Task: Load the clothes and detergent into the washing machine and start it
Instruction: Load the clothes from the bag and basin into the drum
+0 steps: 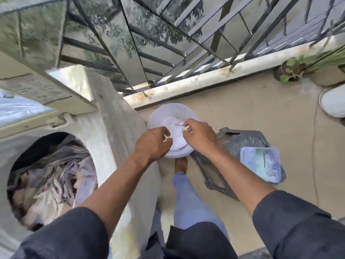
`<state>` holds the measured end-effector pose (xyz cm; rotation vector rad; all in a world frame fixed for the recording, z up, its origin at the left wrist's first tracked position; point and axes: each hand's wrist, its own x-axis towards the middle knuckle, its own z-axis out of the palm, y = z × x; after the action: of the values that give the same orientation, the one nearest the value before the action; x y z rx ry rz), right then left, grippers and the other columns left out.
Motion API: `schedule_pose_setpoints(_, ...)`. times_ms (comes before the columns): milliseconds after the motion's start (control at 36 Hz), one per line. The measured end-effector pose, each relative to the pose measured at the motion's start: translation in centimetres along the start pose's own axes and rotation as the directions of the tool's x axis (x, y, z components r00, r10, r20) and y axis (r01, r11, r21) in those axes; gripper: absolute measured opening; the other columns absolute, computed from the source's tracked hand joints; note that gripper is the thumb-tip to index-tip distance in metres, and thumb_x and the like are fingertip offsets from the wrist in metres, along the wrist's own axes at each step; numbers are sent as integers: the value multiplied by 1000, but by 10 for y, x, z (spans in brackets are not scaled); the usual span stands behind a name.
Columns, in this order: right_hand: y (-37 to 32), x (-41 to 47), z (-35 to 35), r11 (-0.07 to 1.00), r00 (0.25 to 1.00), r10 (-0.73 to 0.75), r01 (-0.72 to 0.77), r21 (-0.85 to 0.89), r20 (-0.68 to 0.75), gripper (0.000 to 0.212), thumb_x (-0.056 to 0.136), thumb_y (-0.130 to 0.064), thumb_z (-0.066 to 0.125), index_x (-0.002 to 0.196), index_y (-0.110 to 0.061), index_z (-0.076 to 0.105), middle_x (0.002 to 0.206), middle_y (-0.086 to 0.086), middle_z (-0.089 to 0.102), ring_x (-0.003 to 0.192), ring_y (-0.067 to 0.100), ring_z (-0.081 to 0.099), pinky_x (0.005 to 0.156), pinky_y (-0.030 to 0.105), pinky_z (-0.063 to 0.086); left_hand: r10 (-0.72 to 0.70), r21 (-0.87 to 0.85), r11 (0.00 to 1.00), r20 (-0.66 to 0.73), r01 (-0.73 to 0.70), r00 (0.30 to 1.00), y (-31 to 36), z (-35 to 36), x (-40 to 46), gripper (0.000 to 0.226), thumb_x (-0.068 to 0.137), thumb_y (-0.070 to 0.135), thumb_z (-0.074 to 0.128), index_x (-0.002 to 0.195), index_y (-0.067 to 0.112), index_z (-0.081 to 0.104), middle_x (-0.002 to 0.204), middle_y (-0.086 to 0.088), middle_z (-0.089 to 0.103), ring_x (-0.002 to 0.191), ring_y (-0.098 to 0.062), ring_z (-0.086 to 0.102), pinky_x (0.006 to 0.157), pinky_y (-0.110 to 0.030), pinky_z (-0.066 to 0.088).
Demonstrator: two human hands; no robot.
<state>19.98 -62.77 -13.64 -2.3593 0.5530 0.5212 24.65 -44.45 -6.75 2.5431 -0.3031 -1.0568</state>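
At centre frame, your left hand and right hand each pinch the white bag inside the detergent tub; clothes fill the washing machine, lower left.
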Motion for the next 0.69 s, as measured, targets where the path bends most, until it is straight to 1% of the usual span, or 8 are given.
schedule_pose_setpoints(111, 44, 43, 32, 997, 995, 18, -11, -73, 101, 31, 90, -37, 62, 121, -36, 66, 112, -4, 76, 100, 28, 71, 76, 31, 52, -34, 143, 990, 146, 13, 989, -12, 50, 49, 43, 104, 33, 60, 142, 13, 60, 139, -17, 62, 128, -38, 58, 104, -40, 48)
schedule_pose_setpoints(167, 66, 64, 53, 993, 989, 18, 0, -116, 150, 35, 91, -35, 63, 126, -33, 66, 118, 0, 75, 104, 31, 70, 84, 36, 56, -59, 214, 977, 216, 12, 975, -20, 73, 73, 46, 103, 32, 60, 144, 12, 56, 142, -18, 58, 131, -39, 57, 105, -42, 49)
schedule_pose_setpoints(250, 94, 92, 85, 990, 976, 27, 3, -137, 216, 39, 93, -31, 62, 132, -30, 63, 125, 4, 72, 110, 32, 68, 90, 37, 56, -116, 259, 965, 283, 40, 952, -36, 101, 106, 51, 102, 35, 60, 147, 13, 51, 148, -16, 53, 134, -39, 54, 107, -44, 50)
schedule_pose_setpoints(333, 121, 122, 119, 988, 964, 25, 17, -154, 266, 41, 95, -29, 60, 136, -29, 61, 129, 5, 69, 115, 31, 66, 90, 36, 53, -154, 269, 961, 324, 65, 933, -56, 126, 140, 51, 103, 36, 60, 146, 12, 51, 147, -17, 55, 134, -40, 54, 109, -46, 48)
schedule_pose_setpoints(444, 150, 165, 162, 981, 946, 1, 62, -183, 325, 39, 100, -28, 56, 139, -23, 57, 131, 8, 64, 119, 31, 61, 89, 39, 51, -228, 208, 964, 345, 163, 910, -81, 157, 186, 52, 103, 35, 61, 149, 12, 50, 148, -18, 55, 135, -39, 55, 109, -44, 47)
schedule_pose_setpoints(556, 171, 210, 204, 971, 935, 28, 58, -231, 355, 33, 100, -24, 55, 132, -15, 59, 125, 11, 64, 115, 35, 61, 87, 42, 53, -303, 39, 951, 312, 306, 901, -100, 188, 226, 56, 103, 31, 61, 154, 12, 49, 157, -11, 52, 143, -31, 50, 114, -37, 42)
schedule_pose_setpoints(611, 179, 232, 225, 967, 930, 47, 49, -251, 366, 31, 101, -23, 55, 130, -13, 59, 123, 11, 64, 113, 36, 62, 86, 42, 54, -338, -48, 930, 283, 365, 898, -107, 203, 244, 55, 103, 30, 61, 154, 14, 50, 156, -8, 55, 142, -28, 52, 112, -34, 42)
schedule_pose_setpoints(694, 192, 261, 257, 962, 919, 83, 26, -270, 385, 32, 101, -19, 56, 132, -14, 59, 128, 9, 66, 115, 35, 62, 88, 41, 54, -355, -117, 913, 246, 391, 902, -117, 224, 264, 51, 103, 29, 60, 152, 16, 53, 152, -7, 59, 138, -28, 56, 110, -34, 43)
